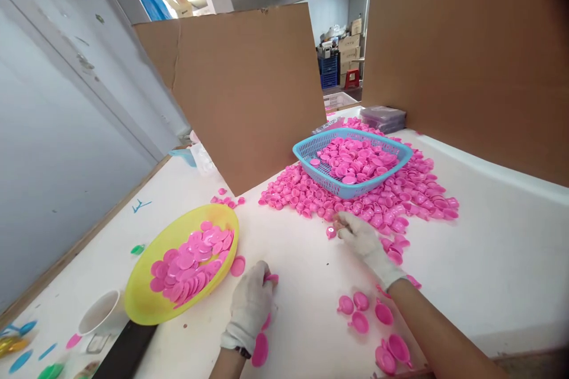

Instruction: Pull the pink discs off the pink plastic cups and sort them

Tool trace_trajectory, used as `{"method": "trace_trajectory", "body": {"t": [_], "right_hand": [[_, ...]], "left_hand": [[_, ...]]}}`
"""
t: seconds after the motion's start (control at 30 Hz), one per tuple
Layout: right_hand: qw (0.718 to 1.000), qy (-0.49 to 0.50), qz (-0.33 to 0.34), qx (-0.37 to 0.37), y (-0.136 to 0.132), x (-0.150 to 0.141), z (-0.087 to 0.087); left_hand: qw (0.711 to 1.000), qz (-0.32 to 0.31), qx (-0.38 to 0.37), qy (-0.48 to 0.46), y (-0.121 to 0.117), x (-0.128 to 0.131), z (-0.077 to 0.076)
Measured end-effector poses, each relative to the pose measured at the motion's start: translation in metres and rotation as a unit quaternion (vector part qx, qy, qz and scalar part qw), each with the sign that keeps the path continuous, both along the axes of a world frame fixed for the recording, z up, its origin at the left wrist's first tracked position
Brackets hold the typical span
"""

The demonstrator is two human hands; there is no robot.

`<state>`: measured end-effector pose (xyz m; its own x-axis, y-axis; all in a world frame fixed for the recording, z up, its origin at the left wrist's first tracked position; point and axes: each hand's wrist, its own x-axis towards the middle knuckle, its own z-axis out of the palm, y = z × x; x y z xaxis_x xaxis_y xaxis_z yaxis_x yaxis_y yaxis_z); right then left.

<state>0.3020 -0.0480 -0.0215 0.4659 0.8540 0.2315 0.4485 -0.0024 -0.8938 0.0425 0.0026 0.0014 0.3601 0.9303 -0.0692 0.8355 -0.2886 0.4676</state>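
Note:
My left hand (251, 305), in a white glove, is closed on a small pink plastic piece (272, 278) that pokes out past the fingers; its exact shape is hidden. Pink discs like toy saucers (260, 350) lie under and beside that wrist. Farther right, my gloved right hand (364, 246) has its fingertips pinched at a small pink toy cup (331, 232), in front of a heap of pink toy cups (293, 189). Several more pink cups (359, 322) lie loose to the left of my right forearm.
A yellow bowl (140, 284) of pink discs is tilted at the left, beside a white cup (104, 314). On the heap rests a blue basket (351, 191) of pink pieces. Cardboard sheets (249, 89) stand behind and at the right (471, 59). Clear boxes (383, 118) lie at the back.

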Motion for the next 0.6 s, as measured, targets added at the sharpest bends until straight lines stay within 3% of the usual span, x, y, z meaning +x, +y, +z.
{"method": "trace_trajectory", "body": {"t": [0.1, 0.2, 0.3, 0.43, 0.5, 0.6], "right_hand": [[0.991, -0.123, -0.010, -0.051, 0.004, -0.006, -0.006], [0.982, -0.170, 0.005, -0.078, 0.008, -0.009, -0.010], [0.982, -0.167, 0.029, -0.077, 0.007, -0.014, -0.009], [0.988, -0.090, 0.105, -0.070, 0.003, -0.032, -0.002], [0.989, -0.066, 0.127, -0.037, 0.000, -0.042, 0.004], [0.983, -0.091, 0.155, 0.036, -0.005, -0.052, 0.012]], "left_hand": [[0.977, -0.048, -0.081, -0.190, 0.000, 0.028, 0.008], [0.921, -0.067, -0.201, -0.327, 0.000, 0.056, 0.014], [0.848, -0.069, -0.284, -0.443, -0.001, 0.068, 0.011], [0.732, -0.057, -0.404, -0.546, -0.005, 0.063, 0.000], [0.706, -0.062, -0.427, -0.561, -0.007, 0.061, -0.004], [0.700, -0.057, -0.421, -0.574, -0.007, 0.061, -0.006]]}}
